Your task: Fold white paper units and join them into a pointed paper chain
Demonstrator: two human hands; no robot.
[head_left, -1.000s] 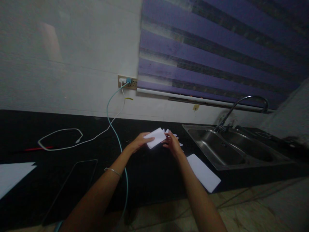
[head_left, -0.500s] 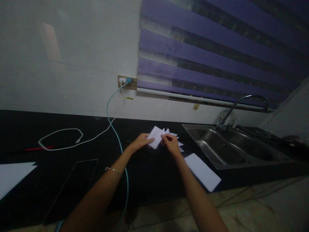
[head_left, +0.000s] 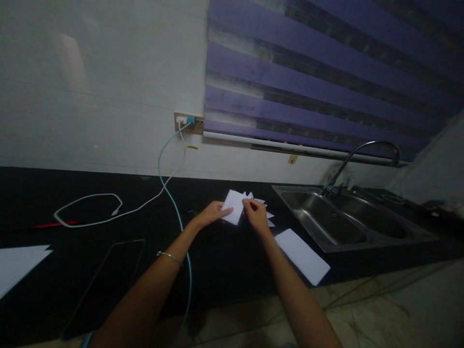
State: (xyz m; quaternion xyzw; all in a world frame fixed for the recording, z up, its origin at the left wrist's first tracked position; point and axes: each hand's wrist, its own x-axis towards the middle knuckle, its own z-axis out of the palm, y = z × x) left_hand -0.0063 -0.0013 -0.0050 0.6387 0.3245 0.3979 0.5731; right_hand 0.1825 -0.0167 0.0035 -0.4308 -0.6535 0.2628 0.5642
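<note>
A small folded sheet of white paper [head_left: 233,203] is held above the black counter. My left hand [head_left: 214,212] grips its left side, thumb lying on top and fingers underneath. At its right edge, my right hand [head_left: 255,212] pinches the paper between thumb and fingertips. Behind and beside the right hand lie several pointed folded paper pieces [head_left: 270,216], partly hidden by it. A stack of folded white paper [head_left: 303,256] rests on the counter to the right of my right forearm.
A steel double sink [head_left: 326,217] with a curved faucet [head_left: 348,162] is at the right. White sheets [head_left: 21,266], a red pen-like item [head_left: 56,224] and a dark flat glassy panel [head_left: 105,285] lie left. A teal cable [head_left: 190,270] passes under my left forearm; a white cable [head_left: 87,225] loops left.
The view has shifted slightly. Both hands stay at the folded paper, which is turned a little and shows its face more squarely.
</note>
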